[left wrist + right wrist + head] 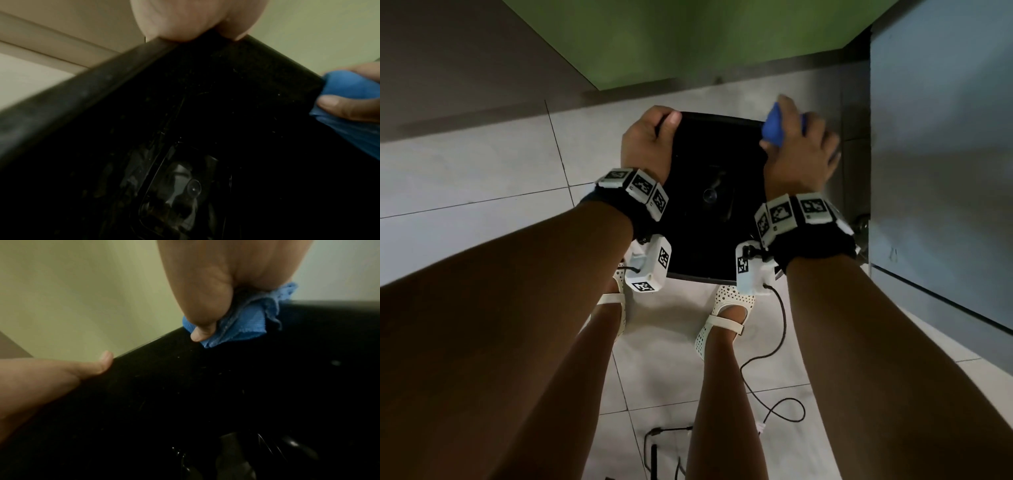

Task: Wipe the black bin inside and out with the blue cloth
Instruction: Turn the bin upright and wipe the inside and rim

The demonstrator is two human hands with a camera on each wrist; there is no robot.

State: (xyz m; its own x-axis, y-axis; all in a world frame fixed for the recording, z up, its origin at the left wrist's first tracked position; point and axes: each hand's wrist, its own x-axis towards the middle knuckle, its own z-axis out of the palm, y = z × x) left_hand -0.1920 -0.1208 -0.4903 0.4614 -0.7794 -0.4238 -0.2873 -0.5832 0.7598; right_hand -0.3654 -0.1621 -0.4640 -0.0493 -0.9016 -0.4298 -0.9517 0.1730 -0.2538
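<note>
The black bin point(709, 161) stands on the tiled floor between my feet, open top facing me. My left hand point(650, 137) grips its far left rim corner, thumb over the edge and fingers curled outside. My right hand point(798, 144) holds the bunched blue cloth point(774, 128) pressed on the far right rim corner. In the right wrist view the thumb pins the blue cloth point(242, 321) against the bin's rim point(156, 344). In the left wrist view the cloth point(349, 104) hangs over the rim into the bin point(185, 129), whose glossy bottom shows reflections.
A green wall point(688, 37) rises behind the bin. A grey cabinet point(941, 154) stands close on the right. A black cable point(774, 383) loops over the floor tiles by my right foot. White sandals point(722, 322) touch the bin's near side.
</note>
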